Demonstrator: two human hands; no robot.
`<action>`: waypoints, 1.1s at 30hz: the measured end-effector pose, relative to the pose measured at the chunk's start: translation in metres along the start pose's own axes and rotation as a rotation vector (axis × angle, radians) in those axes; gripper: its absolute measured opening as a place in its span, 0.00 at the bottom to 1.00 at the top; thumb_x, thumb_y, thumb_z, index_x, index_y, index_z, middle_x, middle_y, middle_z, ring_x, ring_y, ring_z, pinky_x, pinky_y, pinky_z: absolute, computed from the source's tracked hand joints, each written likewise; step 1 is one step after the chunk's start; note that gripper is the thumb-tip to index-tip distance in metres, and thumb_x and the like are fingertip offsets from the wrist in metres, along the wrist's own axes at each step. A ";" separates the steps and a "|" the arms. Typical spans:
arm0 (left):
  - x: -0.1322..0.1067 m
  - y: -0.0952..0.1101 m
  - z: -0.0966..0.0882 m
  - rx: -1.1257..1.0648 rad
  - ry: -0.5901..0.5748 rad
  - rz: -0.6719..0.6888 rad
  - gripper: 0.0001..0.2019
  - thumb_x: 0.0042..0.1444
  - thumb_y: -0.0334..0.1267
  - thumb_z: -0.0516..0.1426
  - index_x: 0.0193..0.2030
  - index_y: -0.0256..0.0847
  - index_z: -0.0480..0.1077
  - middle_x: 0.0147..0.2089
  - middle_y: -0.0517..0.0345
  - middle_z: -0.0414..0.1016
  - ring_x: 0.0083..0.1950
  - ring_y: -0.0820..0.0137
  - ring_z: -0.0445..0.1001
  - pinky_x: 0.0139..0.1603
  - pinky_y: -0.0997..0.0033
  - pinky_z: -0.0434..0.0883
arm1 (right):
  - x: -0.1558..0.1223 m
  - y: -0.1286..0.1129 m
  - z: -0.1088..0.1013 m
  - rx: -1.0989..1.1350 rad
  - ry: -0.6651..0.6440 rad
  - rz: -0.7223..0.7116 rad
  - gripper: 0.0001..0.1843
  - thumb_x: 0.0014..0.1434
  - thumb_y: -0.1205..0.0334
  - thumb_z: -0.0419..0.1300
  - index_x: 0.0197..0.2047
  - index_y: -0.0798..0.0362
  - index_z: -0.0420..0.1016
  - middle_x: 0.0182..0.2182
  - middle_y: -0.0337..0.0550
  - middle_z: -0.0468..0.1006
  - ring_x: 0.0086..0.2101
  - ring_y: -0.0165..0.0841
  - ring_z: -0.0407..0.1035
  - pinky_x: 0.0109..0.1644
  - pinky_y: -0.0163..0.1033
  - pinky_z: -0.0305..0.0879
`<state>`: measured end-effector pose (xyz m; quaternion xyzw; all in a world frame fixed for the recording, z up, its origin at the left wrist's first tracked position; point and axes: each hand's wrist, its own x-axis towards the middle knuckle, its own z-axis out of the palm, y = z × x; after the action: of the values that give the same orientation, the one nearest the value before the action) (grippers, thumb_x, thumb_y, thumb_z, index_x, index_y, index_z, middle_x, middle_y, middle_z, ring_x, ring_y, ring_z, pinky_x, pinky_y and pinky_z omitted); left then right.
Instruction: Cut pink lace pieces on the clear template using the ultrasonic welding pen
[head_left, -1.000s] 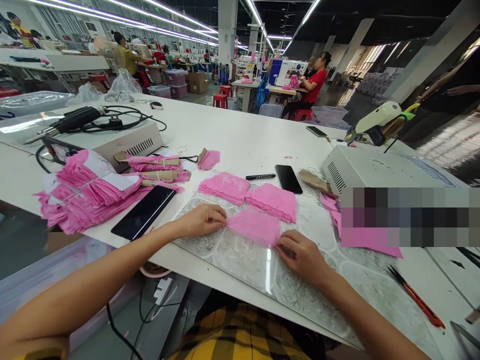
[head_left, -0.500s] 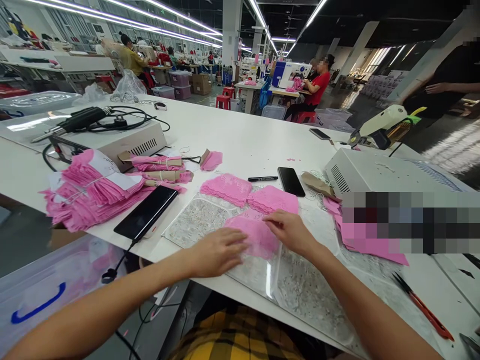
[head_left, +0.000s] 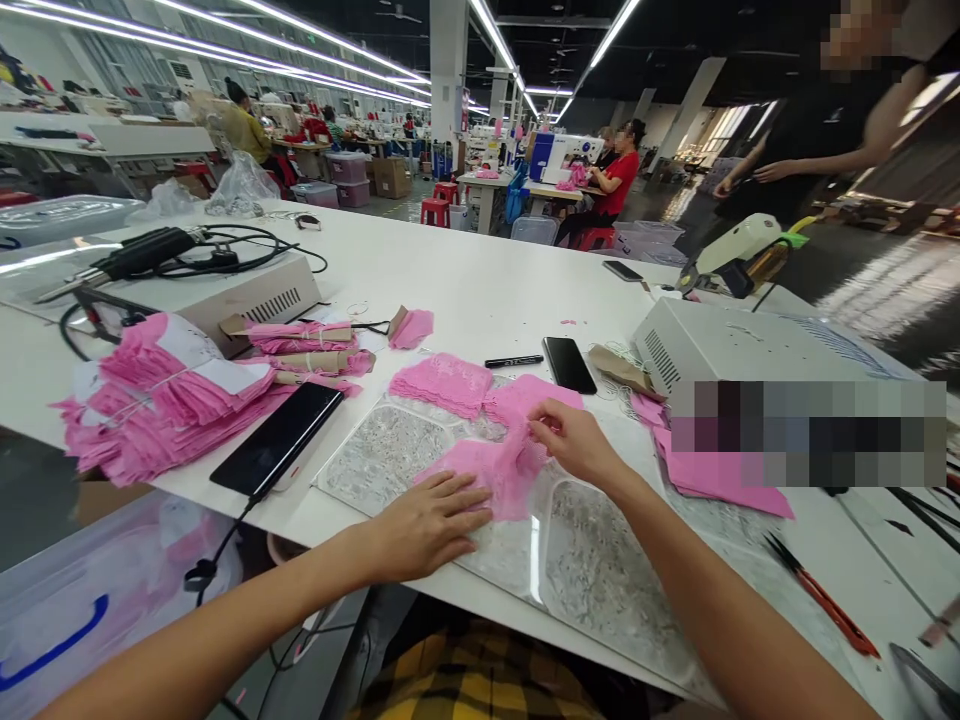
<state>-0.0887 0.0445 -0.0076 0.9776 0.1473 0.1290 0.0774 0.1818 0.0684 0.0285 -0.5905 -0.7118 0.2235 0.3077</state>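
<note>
right hand (head_left: 566,440) pinching rumpled, thin pink fabric (head_left: 516,485)!
left hand (head_left: 429,522), splayed flat on it, should press lightly to avoid creasing.

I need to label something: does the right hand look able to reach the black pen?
Probably yes: the black pen lies just beyond a low pink stack, though the right hand pinches pink fabric.

The white tabletop (head_left: 472,265) supports a grey-patterned board (head_left: 615,570) at its near edge. Pink fabric pieces (head_left: 517,480) lie on the board. Tied bundles (head_left: 169,400) lie to its left; a pen (head_left: 514,361) and a phone (head_left: 568,365) lie near its far side.
</note>
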 end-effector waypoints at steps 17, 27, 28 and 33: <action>0.068 0.026 -0.006 -0.027 -0.021 0.211 0.16 0.67 0.31 0.49 0.58 0.41 0.70 0.60 0.49 0.73 0.64 0.60 0.69 0.65 0.55 0.66 | -0.204 0.052 -0.060 -0.074 0.218 0.222 0.16 0.61 0.52 0.59 0.50 0.46 0.76 0.43 0.47 0.78 0.32 0.31 0.72 0.33 0.36 0.72; 0.127 0.042 0.025 0.045 -0.246 0.297 0.20 0.66 0.31 0.50 0.64 0.42 0.64 0.68 0.50 0.64 0.67 0.56 0.63 0.65 0.55 0.62 | -0.198 0.057 -0.056 -0.223 0.190 -0.047 0.10 0.64 0.65 0.52 0.37 0.49 0.74 0.37 0.45 0.77 0.37 0.33 0.73 0.40 0.38 0.71; 0.124 0.043 0.024 0.056 -0.230 0.289 0.20 0.65 0.31 0.50 0.63 0.40 0.65 0.67 0.48 0.65 0.66 0.55 0.65 0.63 0.55 0.64 | -0.206 0.058 -0.057 -0.228 0.206 -0.069 0.10 0.64 0.65 0.52 0.38 0.48 0.75 0.38 0.45 0.77 0.38 0.33 0.73 0.40 0.37 0.71; 0.115 0.055 0.016 0.098 -0.164 0.264 0.16 0.65 0.31 0.51 0.57 0.36 0.68 0.60 0.41 0.71 0.56 0.55 0.72 0.52 0.55 0.70 | -0.225 0.058 -0.062 -0.200 0.236 -0.053 0.10 0.64 0.65 0.53 0.43 0.46 0.75 0.39 0.45 0.78 0.40 0.33 0.74 0.42 0.37 0.73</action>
<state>0.0362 0.0264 0.0142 0.9983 0.0168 0.0503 0.0236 0.2916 -0.1430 -0.0067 -0.6212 -0.7049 0.0720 0.3346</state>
